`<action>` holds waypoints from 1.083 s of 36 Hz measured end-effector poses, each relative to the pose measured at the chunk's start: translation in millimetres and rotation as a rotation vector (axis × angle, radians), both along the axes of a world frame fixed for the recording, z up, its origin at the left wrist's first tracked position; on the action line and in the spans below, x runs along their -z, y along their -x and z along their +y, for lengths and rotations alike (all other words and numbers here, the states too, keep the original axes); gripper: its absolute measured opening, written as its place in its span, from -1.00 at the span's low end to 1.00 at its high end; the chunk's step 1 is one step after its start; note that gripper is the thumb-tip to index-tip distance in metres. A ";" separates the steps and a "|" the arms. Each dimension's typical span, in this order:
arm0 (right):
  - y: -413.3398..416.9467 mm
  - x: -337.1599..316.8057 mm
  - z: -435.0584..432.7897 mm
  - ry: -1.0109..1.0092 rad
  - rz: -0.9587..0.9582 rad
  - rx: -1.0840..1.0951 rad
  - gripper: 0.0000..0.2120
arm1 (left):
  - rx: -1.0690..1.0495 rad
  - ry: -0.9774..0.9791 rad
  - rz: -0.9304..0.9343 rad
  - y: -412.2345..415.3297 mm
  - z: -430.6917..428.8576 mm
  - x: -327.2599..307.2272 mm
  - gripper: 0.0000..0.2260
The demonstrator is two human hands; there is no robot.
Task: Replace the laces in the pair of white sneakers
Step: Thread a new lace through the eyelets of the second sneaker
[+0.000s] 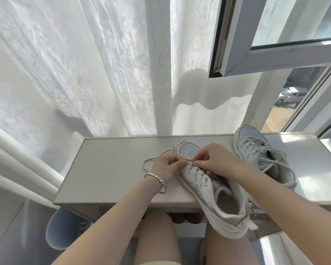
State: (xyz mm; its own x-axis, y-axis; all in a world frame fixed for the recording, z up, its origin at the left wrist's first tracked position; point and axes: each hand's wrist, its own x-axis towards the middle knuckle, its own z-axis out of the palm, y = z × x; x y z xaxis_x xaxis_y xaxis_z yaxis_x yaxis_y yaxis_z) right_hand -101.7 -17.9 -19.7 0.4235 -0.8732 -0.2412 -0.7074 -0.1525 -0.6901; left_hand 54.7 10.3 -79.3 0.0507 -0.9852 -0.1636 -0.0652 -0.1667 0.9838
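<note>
Both curled over the near sneaker (208, 190), left hand (167, 166) and right hand (214, 159) pinch its lace (161, 155) at the toe-end eyelets.

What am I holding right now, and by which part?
Your left hand and right hand both pinch the lace at the front eyelets of the nearer sneaker.

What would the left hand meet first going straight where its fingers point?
Probably the right hand, whose fingers face it across the lace at the near sneaker's front eyelets; depth is unclear.
</note>
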 end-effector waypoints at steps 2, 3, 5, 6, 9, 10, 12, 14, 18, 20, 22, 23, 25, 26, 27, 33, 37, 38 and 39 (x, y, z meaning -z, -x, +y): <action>0.5 0.6 0.4 0.004 -0.004 -0.005 -0.93 | 0.045 0.003 -0.041 -1.9 -1.3 -2.0 -0.83; 0.7 0.8 0.5 0.007 -0.003 -0.008 -0.93 | 0.062 0.008 -0.080 -2.5 -2.5 -2.6 -0.86; 1.2 1.4 0.5 0.007 0.001 -0.015 -0.93 | 0.097 0.027 -0.174 -4.0 -4.8 -2.2 -0.87; 1.4 1.6 0.4 0.007 0.005 -0.020 -0.94 | 0.113 0.032 -0.204 -4.4 -5.4 -2.6 -0.87; 1.6 2.3 1.0 0.022 0.023 -0.036 -0.93 | 0.132 0.025 -0.240 -4.9 -5.9 -3.2 -0.88; 1.4 2.6 1.2 0.030 0.027 -0.040 -0.92 | 0.131 0.025 -0.238 -4.9 -5.5 -3.2 -0.88; 1.0 3.0 1.9 0.053 0.036 -0.043 -0.92 | 0.124 0.031 -0.229 -4.6 -4.3 -3.3 -0.84; -0.3 3.1 2.4 0.093 0.049 -0.052 -0.89 | 0.114 0.044 -0.236 -4.3 -4.5 -2.5 -0.81; -3.4 0.2 3.4 0.155 0.095 -0.096 -0.85 | 0.089 0.112 -0.301 -4.3 -4.1 -8.8 -0.89; -3.5 -0.7 3.2 0.144 0.090 -0.096 -0.85 | 0.130 0.180 -0.387 -5.8 -4.5 -13.3 -0.91; -3.1 -0.7 3.5 0.136 0.079 -0.092 -0.85 | 0.184 0.233 -0.490 -6.3 -4.2 -20.5 -0.90; -3.1 -0.2 3.4 0.137 0.075 -0.089 -0.86 | 0.212 0.271 -0.542 -6.3 -4.7 -23.0 -0.90; -2.8 1.1 3.1 0.142 0.068 -0.077 -0.86 | 0.256 0.356 -0.661 -6.3 -7.0 -24.7 -0.92; -2.8 1.7 2.8 0.141 0.066 -0.072 -0.86 | 0.268 0.380 -0.726 -6.4 -8.6 -23.3 -0.94; -2.6 2.1 2.8 0.137 0.063 -0.071 -0.86 | 0.275 0.394 -0.777 -6.9 -9.5 -22.8 -0.95; -1.7 3.5 2.8 0.130 0.038 -0.076 -0.86 | 0.289 0.528 -0.932 -2.3 -8.2 -20.4 -0.87; -0.4 4.7 4.2 0.107 -0.002 -0.051 -0.90 | 0.270 0.486 -0.827 -6.0 -7.7 -12.8 -0.86; 0.2 5.5 4.3 0.097 -0.020 -0.035 -0.91 | 0.256 0.454 -0.777 -6.6 -7.6 -11.8 -0.89; 0.9 6.3 4.6 0.089 -0.038 -0.023 -0.93 | 0.248 0.412 -0.745 -7.2 -7.0 -11.5 -0.92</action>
State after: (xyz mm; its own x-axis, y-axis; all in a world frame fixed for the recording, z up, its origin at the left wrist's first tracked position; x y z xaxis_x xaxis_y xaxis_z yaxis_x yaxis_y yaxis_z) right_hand -102.7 -13.3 -26.0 0.4507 -0.8805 -0.1470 -0.6769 -0.2298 -0.6993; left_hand 61.9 3.3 -67.8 -0.2204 -0.9552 0.1974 -0.7002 0.2958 0.6498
